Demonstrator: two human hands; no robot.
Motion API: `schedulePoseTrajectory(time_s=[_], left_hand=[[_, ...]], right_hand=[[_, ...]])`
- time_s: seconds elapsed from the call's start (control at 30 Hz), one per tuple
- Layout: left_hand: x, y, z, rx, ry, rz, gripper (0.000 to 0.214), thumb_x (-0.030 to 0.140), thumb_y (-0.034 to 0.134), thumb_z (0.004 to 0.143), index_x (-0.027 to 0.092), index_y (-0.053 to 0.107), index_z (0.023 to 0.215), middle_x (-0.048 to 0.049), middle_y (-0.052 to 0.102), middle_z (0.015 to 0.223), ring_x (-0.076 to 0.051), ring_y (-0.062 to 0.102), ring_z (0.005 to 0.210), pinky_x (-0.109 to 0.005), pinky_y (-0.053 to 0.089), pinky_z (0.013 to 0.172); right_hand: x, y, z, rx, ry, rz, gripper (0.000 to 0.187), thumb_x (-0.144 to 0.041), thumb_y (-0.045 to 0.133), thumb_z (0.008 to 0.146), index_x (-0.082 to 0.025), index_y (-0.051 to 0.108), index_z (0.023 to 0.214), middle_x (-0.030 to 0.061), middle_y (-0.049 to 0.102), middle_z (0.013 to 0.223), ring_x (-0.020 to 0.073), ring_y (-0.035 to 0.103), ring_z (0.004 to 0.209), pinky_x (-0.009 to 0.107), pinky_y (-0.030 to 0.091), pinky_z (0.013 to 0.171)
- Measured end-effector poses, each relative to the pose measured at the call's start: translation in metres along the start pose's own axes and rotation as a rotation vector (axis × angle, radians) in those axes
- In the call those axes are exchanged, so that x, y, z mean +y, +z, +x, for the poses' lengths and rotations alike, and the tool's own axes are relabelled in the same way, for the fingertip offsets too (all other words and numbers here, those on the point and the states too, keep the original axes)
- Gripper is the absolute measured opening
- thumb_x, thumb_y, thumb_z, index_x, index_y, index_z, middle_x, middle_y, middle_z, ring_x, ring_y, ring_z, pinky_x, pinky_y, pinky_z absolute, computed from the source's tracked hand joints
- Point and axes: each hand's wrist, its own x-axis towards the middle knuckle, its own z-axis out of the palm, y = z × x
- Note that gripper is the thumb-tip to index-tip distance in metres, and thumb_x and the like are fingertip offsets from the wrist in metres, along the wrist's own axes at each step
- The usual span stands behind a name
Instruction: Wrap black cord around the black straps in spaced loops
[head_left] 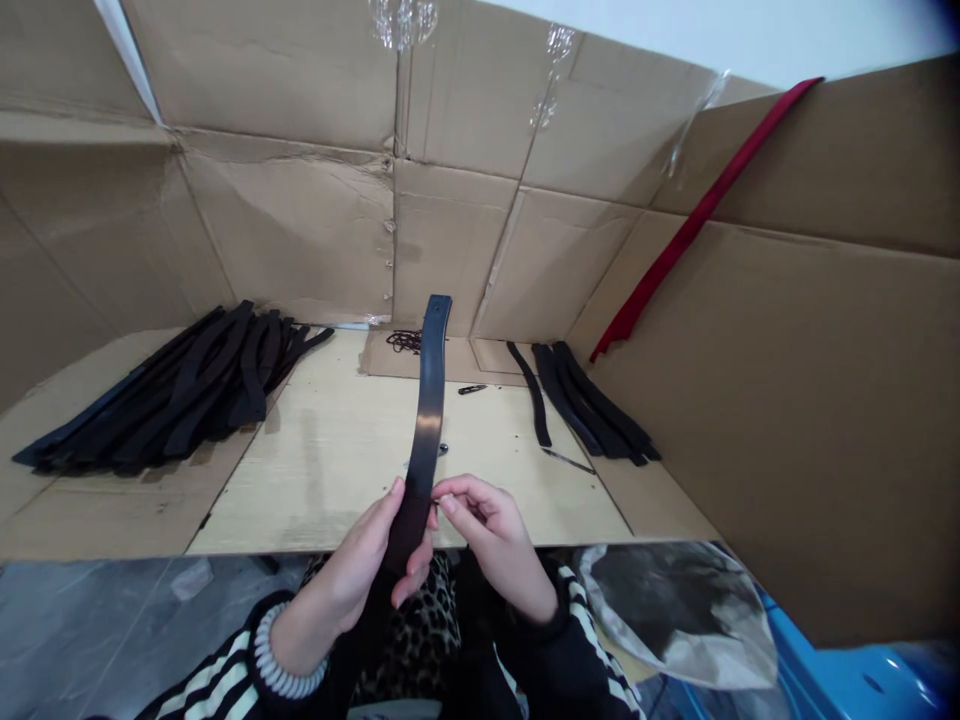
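Note:
A long, dark, slightly curved strap [429, 400] rises from my left hand [375, 555], whose thumb and fingers are wrapped round its lower end. The strap is flat and smooth, with a small round mark at its top. Against its right edge my right hand [491, 530] pinches with thumb and index finger; whatever is between those fingertips is too small to make out. Past the hands on the table lie a small dark tool [472, 389], perhaps a snipper, and a thin pointed tool [568, 460]. A small shiny object [443, 449] shows beside the strap.
A big heap of dark straps [187, 390] lies on the left; several more straps [592, 405] lie at right. Tangled dark cord [405, 342] sits at the back. Cardboard walls [285, 230] enclose the table [337, 470]. A red strip [697, 220] hangs right, above a white sack [720, 655].

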Motion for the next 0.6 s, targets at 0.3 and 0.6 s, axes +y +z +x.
schedulePoseTrajectory(time_s=[0.3,0.6], left_hand=[[0.06,-0.061,0.001,-0.249,0.244,0.814,0.059,0.074,0.05,0.075,0.016,0.05,0.065,0.0042,0.039,0.049,-0.009,0.037,0.044,-0.024,0.027,0.047],[0.107,-0.081,-0.004,0.07,0.434,2.168,0.041,0.053,0.041,0.092,0.019,0.058,0.078,-0.007,0.067,0.068,-0.027,0.062,0.056,-0.032,0.028,0.053]], right_hand=[[0.007,-0.071,0.015,-0.15,0.029,-0.322,0.042,-0.051,0.058,0.083,-0.012,0.067,0.072,0.0048,0.061,0.066,0.0122,0.048,0.059,0.025,0.036,0.056],[-0.061,-0.088,-0.002,-0.181,-0.072,-0.536,0.034,-0.039,0.046,0.095,-0.014,0.068,0.087,0.0053,0.068,0.085,0.0142,0.061,0.079,0.024,0.043,0.072]])
